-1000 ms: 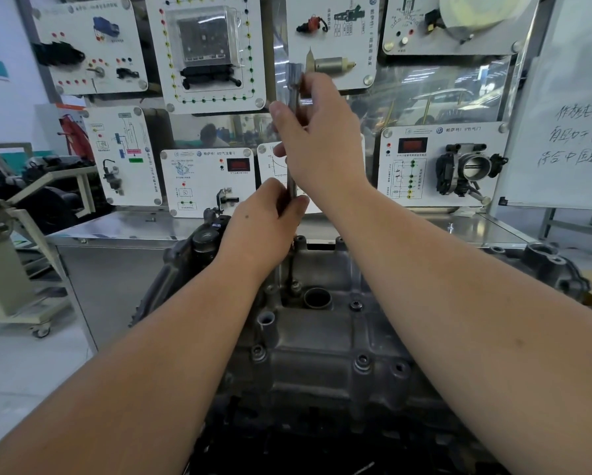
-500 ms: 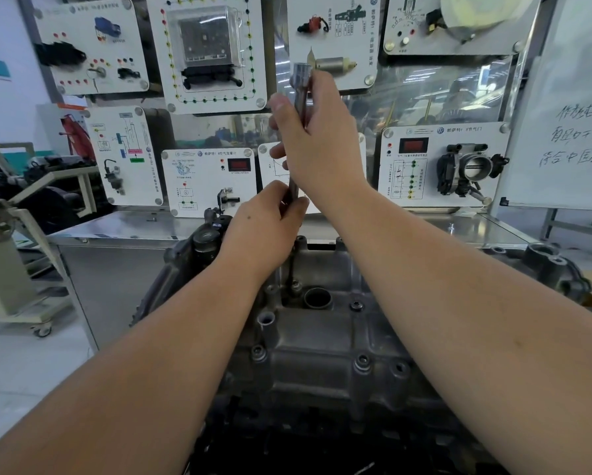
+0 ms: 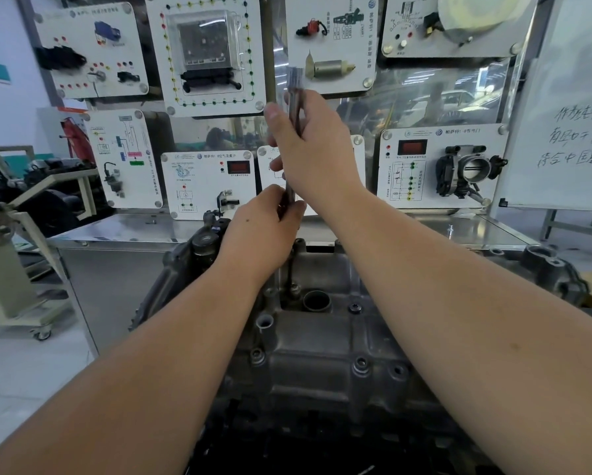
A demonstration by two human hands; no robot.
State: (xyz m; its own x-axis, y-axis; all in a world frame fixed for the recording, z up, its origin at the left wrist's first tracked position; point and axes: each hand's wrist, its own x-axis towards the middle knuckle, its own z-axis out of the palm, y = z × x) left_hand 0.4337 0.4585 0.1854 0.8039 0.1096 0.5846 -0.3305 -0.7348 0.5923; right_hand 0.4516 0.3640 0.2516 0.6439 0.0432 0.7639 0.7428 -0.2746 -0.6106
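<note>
Steel extension bar [image 3: 293, 97] upright, gripped by both hands; tip on engine casing [image 3: 322, 341].

White training panels [image 3: 205, 53] above a steel bench [image 3: 123, 234]; whiteboard [image 3: 575, 108] right

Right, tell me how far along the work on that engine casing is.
Done: the extension bar stands upright, its lower end down in a recess of the casing, beside the round bore. In hand: the right hand grips the bar high up, the left hand low down. Left: the bar's top end carries no handle and several bolts sit in the casing, so the work looks barely begun.
</note>
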